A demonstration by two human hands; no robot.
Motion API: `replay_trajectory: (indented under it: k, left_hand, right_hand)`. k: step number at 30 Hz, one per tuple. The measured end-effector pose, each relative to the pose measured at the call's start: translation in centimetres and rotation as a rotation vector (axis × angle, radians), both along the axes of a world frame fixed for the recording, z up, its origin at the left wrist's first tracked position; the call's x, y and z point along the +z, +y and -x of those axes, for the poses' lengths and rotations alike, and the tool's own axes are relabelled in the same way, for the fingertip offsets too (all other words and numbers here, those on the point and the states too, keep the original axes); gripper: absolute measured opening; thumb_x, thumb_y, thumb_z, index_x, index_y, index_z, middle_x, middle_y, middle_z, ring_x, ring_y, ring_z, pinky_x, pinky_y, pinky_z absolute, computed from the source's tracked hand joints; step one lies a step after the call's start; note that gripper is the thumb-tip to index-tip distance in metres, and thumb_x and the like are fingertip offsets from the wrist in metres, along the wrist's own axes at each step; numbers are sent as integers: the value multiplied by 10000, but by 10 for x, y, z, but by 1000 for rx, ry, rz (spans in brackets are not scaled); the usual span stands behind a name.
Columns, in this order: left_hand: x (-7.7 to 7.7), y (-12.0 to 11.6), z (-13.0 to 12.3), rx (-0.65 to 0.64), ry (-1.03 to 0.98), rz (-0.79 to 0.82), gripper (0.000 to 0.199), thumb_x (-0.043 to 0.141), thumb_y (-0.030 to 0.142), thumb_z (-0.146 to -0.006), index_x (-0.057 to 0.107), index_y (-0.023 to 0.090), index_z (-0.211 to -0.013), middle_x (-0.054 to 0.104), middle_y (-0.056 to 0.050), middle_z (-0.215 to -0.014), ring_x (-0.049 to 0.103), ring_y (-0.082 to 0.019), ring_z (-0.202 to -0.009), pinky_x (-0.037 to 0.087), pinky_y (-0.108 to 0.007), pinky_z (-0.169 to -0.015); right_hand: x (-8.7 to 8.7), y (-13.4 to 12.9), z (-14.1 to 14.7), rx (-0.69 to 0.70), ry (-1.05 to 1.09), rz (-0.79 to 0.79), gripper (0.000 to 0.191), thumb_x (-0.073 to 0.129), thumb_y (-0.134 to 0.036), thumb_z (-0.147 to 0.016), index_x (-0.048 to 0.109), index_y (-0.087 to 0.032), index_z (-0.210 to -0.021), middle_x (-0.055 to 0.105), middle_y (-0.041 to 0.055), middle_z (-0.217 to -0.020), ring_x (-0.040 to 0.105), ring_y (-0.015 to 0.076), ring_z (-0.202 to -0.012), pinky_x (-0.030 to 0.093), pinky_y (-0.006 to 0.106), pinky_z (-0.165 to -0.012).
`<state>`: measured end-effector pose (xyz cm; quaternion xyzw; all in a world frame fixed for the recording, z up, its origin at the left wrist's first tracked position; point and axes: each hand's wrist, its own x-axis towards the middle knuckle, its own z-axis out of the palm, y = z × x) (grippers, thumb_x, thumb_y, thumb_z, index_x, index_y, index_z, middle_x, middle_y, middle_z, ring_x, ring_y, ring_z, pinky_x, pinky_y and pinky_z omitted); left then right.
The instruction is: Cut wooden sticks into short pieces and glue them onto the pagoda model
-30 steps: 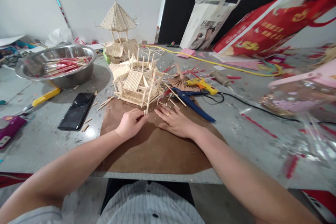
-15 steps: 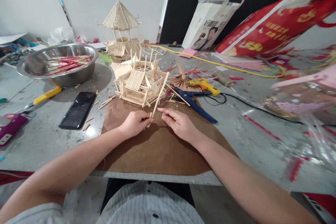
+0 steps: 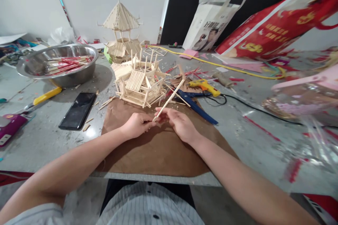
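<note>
A thin pale wooden stick (image 3: 171, 97) slants up and to the right over the brown mat (image 3: 158, 158). My left hand (image 3: 137, 125) pinches its lower end between thumb and fingers. My right hand (image 3: 182, 123) is beside the stick with fingers apart, the fingertips close to its lower part; whether they touch it is unclear. Just beyond the hands stands a low stick-built structure (image 3: 136, 80) with slatted roof panels and upright posts. Behind it rises a taller stick pavilion (image 3: 121, 19) with a pointed roof.
On the left are a metal bowl (image 3: 89, 68) of red and pale sticks, a yellow cutter (image 3: 47, 95) and a black phone (image 3: 77, 110). To the right lie a yellow glue gun (image 3: 206, 86), a blue-handled tool (image 3: 198, 108) and a black cable. Bags stand behind.
The stick has tilted further to the right. My right hand has moved slightly left, its fingers now beside the stick's lower part. My left hand still grips the lower end.
</note>
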<state>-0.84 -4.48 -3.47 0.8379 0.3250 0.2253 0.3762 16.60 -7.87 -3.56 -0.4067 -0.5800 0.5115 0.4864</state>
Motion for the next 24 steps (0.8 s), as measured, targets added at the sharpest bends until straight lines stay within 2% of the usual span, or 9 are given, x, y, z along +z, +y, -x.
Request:
replay_trajectory:
  k: [3,5,8,12,14,17,20,22,24]
  left_hand:
    - [3,2,2,22,3,-68,263,488,315,-784,619,114,-676,555,2,-548,479,-64,-508,364,-164,-514]
    - [4,3,3,18,-16,-92,271,484,316,-787,602,116,-648,560,1,-571,479,-68,-545,362,-165,-541]
    - [5,4,4,23,-21,-61,290,467,331,-794,587,116,-641,552,4,-570,471,-70,-546,357,-167,-543]
    - [6,3,7,30,-33,-17,301,455,354,-797,593,119,-669,557,2,-588,473,-74,-557,360,-170,-549]
    - [6,3,9,42,-38,7,304,448,361,-799,598,120,-687,557,4,-592,471,-73,-555,358,-171,-542]
    - [5,4,12,67,-43,29,316,447,370,-796,599,119,-679,552,6,-583,470,-74,-550,356,-172,-531]
    - [2,6,13,94,-47,16,315,463,376,-787,612,121,-678,565,5,-586,487,-78,-557,365,-176,-540]
    - [-1,7,13,112,-58,13,300,484,379,-774,625,127,-694,581,4,-596,501,-80,-556,372,-177,-542]
    - [-4,8,13,124,-78,13,282,507,377,-759,632,132,-697,594,3,-600,512,-81,-549,379,-178,-540]
  right_hand:
    - [2,4,-6,86,343,139,655,189,-672,-756,530,-255,-1129,496,61,-1235,473,182,-1095,372,366,-903]
    - [5,6,-12,110,446,199,704,104,-683,-751,483,-270,-1177,393,43,-1330,371,173,-1198,315,379,-956]
    - [8,8,-16,121,512,226,674,102,-660,-766,456,-277,-1194,336,32,-1367,328,163,-1227,298,386,-968]
    - [5,10,-15,73,449,217,528,252,-578,-794,477,-264,-1155,398,48,-1324,452,171,-1124,379,375,-899]
    - [2,10,-17,-42,274,185,426,386,-484,-785,497,-239,-1116,524,72,-1187,578,167,-902,452,358,-776]
    - [1,10,-30,-293,-236,-33,357,419,-403,-791,540,-197,-1056,630,54,-848,566,136,-589,461,318,-618]
    - [8,13,-54,-556,-802,-294,333,391,-366,-806,586,-183,-1006,634,67,-824,574,171,-713,435,316,-691]
    - [13,18,-72,-687,-1092,-285,320,409,-347,-792,594,-179,-992,632,88,-897,568,209,-823,420,328,-722]
    - [13,24,-88,-727,-1317,-171,329,434,-367,-768,598,-173,-977,618,110,-963,550,248,-900,414,345,-723]
